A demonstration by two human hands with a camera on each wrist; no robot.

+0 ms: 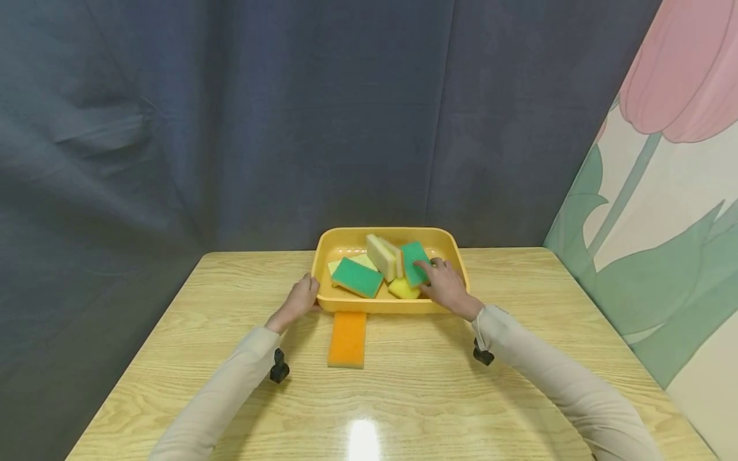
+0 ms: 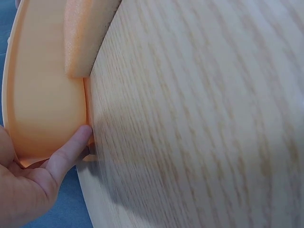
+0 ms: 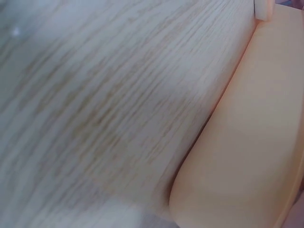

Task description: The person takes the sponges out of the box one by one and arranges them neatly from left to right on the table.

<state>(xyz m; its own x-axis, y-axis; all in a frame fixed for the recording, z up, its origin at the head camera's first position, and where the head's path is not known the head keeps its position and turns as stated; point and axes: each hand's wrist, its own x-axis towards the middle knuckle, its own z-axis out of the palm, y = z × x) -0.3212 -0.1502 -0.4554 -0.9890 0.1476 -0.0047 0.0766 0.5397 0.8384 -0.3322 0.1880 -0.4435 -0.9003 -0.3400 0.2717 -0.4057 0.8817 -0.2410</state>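
Note:
A yellow plastic bin (image 1: pixel 392 307) stands at the far side of the table, holding several sponges. My left hand (image 1: pixel 301 296) grips the bin's near left corner; in the left wrist view a finger (image 2: pixel 71 149) lies along the outer wall, low by the table. Over the bin's right side, my right hand (image 1: pixel 446 286) pinches a green-faced sponge (image 1: pixel 413 256) between thumb and fingers. Left of it, pale yellow sponges (image 1: pixel 380 257) stand tilted on edge. Another green-faced sponge (image 1: pixel 357 277) lies flat at the left, and a bright yellow sponge (image 1: pixel 403 289) sits near the front wall.
An orange sponge (image 1: pixel 348 340) lies on the wooden table (image 1: pixel 415 384), against the bin's front wall. Behind the table hangs a dark blue curtain (image 1: pixel 334 115). A wall with painted tulips (image 1: pixel 680 256) borders the right side.

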